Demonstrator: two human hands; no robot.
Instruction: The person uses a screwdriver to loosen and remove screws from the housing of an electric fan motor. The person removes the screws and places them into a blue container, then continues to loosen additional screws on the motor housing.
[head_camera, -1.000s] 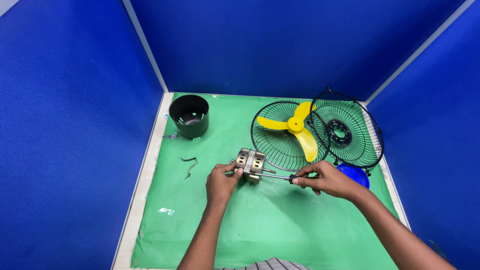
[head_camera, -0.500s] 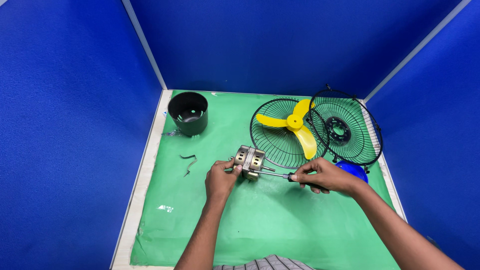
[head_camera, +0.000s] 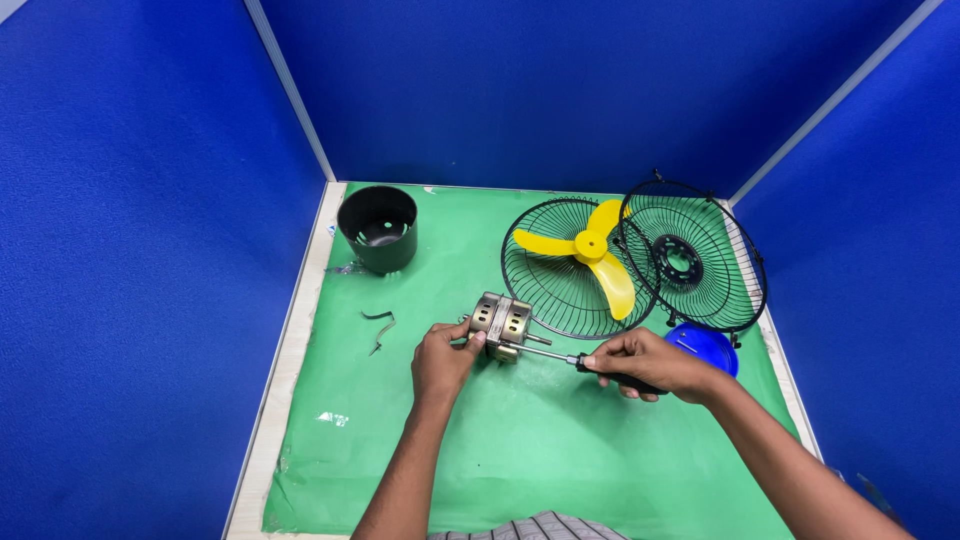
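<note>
At the mat's middle, the left hand (head_camera: 443, 362) curls its fingers around one metal fan motor (head_camera: 501, 325); the right hand (head_camera: 650, 364) grips one screwdriver (head_camera: 575, 360) whose tip reaches the motor. Right: one blue bowl (head_camera: 712, 345), contents unclear. Farther: two wire guards (head_camera: 570, 290), one yellow blade (head_camera: 585, 247), one black cylinder housing (head_camera: 378, 228).

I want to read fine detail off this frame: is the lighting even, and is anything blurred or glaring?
Head view: lighting is even, with soft shadows under the left hand and right hand; motor and screwdriver are sharp; mild glare on the green mat.
</note>
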